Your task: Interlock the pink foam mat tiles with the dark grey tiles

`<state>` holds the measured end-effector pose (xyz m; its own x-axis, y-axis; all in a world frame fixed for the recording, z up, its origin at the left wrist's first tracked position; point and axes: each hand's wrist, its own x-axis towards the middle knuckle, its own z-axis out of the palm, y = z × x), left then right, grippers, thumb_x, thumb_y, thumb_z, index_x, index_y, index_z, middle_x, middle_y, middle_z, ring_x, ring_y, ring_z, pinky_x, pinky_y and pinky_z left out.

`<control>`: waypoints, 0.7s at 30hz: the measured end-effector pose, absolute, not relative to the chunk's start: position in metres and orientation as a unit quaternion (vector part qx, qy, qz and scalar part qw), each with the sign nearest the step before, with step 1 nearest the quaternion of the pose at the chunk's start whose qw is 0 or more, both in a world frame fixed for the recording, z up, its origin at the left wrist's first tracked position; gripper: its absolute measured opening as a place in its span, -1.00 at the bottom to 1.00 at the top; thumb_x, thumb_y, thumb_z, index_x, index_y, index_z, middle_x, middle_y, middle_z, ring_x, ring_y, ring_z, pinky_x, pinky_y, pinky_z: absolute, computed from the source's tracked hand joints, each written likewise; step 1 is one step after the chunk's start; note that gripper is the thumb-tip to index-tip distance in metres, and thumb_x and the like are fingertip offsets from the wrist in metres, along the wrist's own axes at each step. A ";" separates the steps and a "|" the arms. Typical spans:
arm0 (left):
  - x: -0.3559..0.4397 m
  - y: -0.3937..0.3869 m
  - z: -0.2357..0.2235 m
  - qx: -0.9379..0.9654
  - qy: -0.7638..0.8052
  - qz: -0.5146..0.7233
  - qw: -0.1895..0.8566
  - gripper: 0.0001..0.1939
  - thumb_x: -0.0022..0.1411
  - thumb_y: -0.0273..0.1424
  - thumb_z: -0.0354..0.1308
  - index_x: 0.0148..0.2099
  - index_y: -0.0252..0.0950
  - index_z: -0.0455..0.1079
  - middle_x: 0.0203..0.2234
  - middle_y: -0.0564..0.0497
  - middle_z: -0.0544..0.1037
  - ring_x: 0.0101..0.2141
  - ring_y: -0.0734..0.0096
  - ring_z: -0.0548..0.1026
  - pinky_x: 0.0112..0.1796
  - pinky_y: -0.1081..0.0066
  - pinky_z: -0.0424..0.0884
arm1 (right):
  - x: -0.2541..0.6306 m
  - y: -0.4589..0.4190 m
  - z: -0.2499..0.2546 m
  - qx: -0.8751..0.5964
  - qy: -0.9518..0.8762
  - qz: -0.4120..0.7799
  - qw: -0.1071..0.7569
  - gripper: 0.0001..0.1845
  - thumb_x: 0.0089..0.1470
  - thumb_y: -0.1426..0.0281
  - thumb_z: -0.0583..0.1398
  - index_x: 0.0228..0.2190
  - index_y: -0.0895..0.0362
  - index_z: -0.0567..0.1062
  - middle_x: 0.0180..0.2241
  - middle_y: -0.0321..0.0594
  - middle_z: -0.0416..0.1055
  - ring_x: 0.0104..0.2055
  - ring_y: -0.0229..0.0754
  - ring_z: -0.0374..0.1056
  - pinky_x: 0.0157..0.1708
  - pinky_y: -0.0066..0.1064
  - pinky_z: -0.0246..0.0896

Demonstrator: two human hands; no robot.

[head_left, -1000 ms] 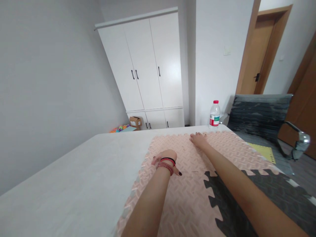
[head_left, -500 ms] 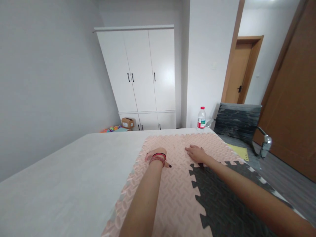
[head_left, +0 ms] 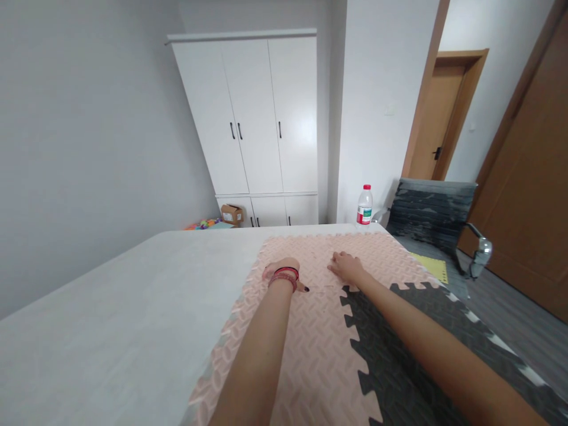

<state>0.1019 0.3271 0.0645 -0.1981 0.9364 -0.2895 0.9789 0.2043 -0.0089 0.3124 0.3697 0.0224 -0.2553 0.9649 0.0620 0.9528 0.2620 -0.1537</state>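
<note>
Pink foam puzzle mat tiles [head_left: 323, 349] with a raised pattern lie on the white table, joined to a black foam mat tile [head_left: 426, 337] along toothed edges. My left hand [head_left: 284, 269], with red bracelets at the wrist, rests on the pink tiles near their left edge. Its thumb reaches out to the right by a seam, and its other fingers are partly hidden. To the right, my right hand [head_left: 347, 266] touches the pink surface with slightly bent fingers, close to where the pink tiles meet. Neither hand holds anything that I can see.
The white table [head_left: 133, 313] stretches out to the left. A plastic bottle [head_left: 364, 206] with a red cap stands at its far edge. Beyond are a white cabinet [head_left: 248, 118], a cardboard box [head_left: 232, 213], and a dark chair [head_left: 432, 207] holding a yellow sheet [head_left: 432, 266].
My right hand has shifted slightly left, and its fingers are more bent than before. My left hand stays at about the same place on the mat. The view has tilted a little downward.
</note>
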 end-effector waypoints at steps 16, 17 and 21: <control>0.097 0.285 0.067 0.618 0.784 -0.059 -0.023 -0.08 -0.19 0.21 0.17 0.08 -0.36 0.27 -0.02 -0.27 0.40 0.02 -0.01 0.33 -0.14 0.09 0.38 | 0.293 0.338 0.032 -0.625 -0.779 0.049 -0.005 0.16 -0.20 -0.24 0.12 0.19 0.37 0.10 0.17 0.41 0.03 0.22 0.33 -0.05 0.07 0.39 -0.38; 0.097 0.278 0.067 0.617 0.785 -0.049 -0.033 -0.15 -0.09 0.18 0.13 0.08 -0.34 0.26 0.00 -0.24 0.38 0.04 0.04 0.31 -0.11 0.08 0.36 | 0.290 0.331 0.038 -0.633 -0.774 0.038 0.001 0.14 -0.20 -0.23 0.13 0.15 0.40 0.17 0.12 0.43 0.11 0.18 0.35 0.03 0.07 0.39 -0.38; 0.108 0.248 0.068 0.611 0.789 0.003 -0.060 -0.39 0.13 0.06 0.02 0.03 -0.31 0.29 -0.04 -0.13 0.40 -0.01 0.15 0.35 -0.06 0.06 0.31 | 0.284 0.291 0.059 -0.632 -0.771 -0.024 0.072 -0.08 -0.01 -0.16 0.02 0.05 0.40 0.31 0.03 0.33 0.27 0.09 0.26 0.18 0.14 0.24 -0.34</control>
<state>0.1081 0.2479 0.0682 -0.2451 0.9645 0.0982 0.9652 0.2523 -0.0694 0.2843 0.2905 0.0585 -0.1914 0.9713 0.1410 0.9782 0.2006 -0.0538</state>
